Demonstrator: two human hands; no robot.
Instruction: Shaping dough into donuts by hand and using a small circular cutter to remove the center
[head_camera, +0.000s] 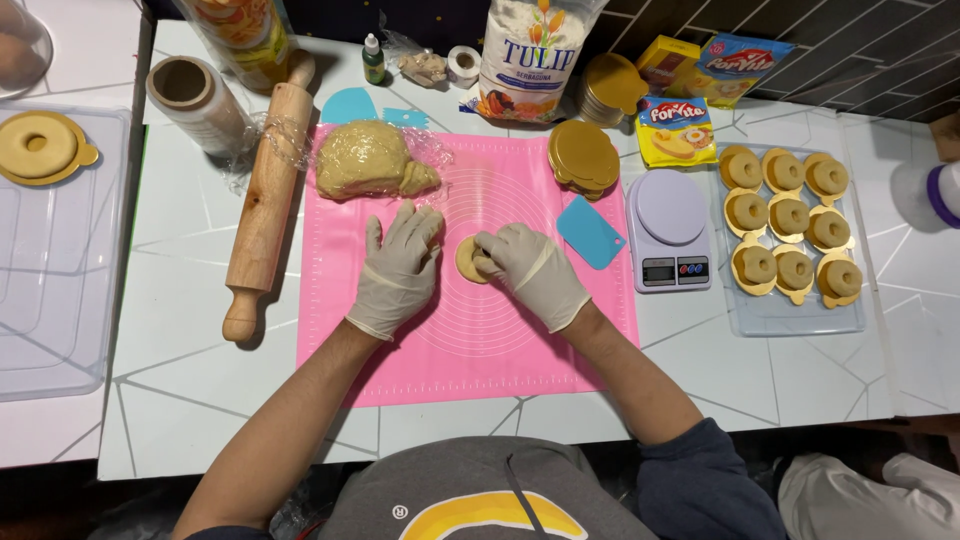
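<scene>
Head view: gloved right hand pinches a small dough disc at the centre of the pink silicone mat, its grip pressed on the edge; left hand lies spread flat, steadying the mat. A clear tray at right holds nine ring-shaped dough pieces on gold cards.

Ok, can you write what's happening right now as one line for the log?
left hand: flat on pink mat | right hand: pressing small dough piece | big dough lump: behind, on the mat
</scene>
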